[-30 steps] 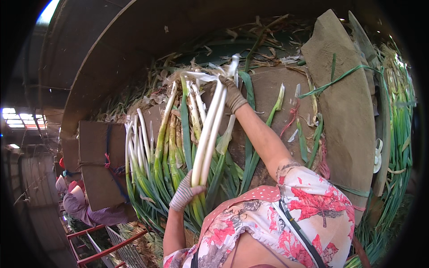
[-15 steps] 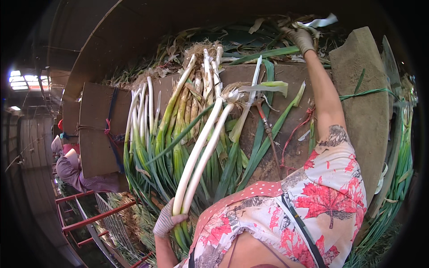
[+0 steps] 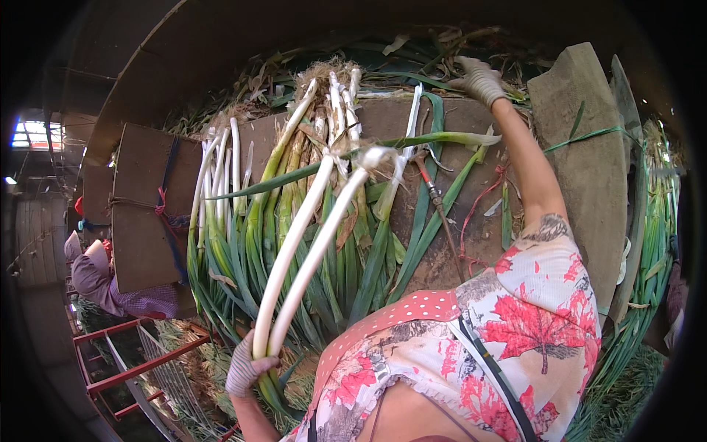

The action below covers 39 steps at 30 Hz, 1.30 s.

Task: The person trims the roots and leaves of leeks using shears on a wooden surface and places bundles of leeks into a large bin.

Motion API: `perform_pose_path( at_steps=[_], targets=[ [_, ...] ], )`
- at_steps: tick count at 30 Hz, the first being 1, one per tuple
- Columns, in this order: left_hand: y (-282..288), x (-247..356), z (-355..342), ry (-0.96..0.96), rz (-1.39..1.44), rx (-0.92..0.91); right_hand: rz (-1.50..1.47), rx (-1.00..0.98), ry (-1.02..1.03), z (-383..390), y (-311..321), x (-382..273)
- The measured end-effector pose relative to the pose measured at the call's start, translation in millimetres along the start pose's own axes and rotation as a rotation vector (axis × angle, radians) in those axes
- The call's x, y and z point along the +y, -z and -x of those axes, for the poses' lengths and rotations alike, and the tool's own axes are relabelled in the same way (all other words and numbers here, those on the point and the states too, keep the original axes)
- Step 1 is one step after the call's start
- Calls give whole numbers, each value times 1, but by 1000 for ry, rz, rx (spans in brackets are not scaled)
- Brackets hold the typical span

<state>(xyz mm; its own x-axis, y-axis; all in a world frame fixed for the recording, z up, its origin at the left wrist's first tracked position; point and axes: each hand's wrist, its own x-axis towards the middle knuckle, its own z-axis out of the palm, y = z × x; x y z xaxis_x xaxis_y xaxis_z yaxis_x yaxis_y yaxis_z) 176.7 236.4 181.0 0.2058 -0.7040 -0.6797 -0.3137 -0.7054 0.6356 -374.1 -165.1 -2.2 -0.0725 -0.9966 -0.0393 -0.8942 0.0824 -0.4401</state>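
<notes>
The gloved left hand (image 3: 247,366) is closed around the green lower ends of two long white-stalked leeks (image 3: 305,254), which slant up and away from it toward their rooty tips. Beyond that hand lies a heap of green-and-white leeks (image 3: 243,214) on the brown tabletop (image 3: 456,221). The gloved right hand (image 3: 480,79) reaches far out, fingers curled over leaf scraps; whether it grips anything cannot be told. A red-handled tool (image 3: 440,214) lies below it.

White-green leeks (image 3: 309,236), red-floral sleeve (image 3: 545,309)
</notes>
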Motion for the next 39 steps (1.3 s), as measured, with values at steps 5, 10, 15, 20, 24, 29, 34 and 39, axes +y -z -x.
perform_pose_path(
  at_steps=[5,10,15,20,24,29,34,39],
  targets=[
    [35,3,-31,-132,-56,-55,-209,-269,859,69,-111,-124],
    [65,28,-33,-183,-131,-39,175,-153,702,9,-120,-124],
    [147,57,-24,-440,-265,264,342,281,-245,-11,-19,-45],
    [241,69,-98,-517,-513,466,66,212,9,97,-72,-31],
    [187,59,-228,-840,-1022,763,158,-121,-137,190,-157,-63],
    [38,46,-308,-775,-672,265,225,54,-131,209,-188,-66],
    [-2,58,-295,-804,-864,348,178,-3,-226,197,-182,-56],
    [-10,57,-270,-601,-938,412,-161,83,-74,251,-153,-90]
  ],
)
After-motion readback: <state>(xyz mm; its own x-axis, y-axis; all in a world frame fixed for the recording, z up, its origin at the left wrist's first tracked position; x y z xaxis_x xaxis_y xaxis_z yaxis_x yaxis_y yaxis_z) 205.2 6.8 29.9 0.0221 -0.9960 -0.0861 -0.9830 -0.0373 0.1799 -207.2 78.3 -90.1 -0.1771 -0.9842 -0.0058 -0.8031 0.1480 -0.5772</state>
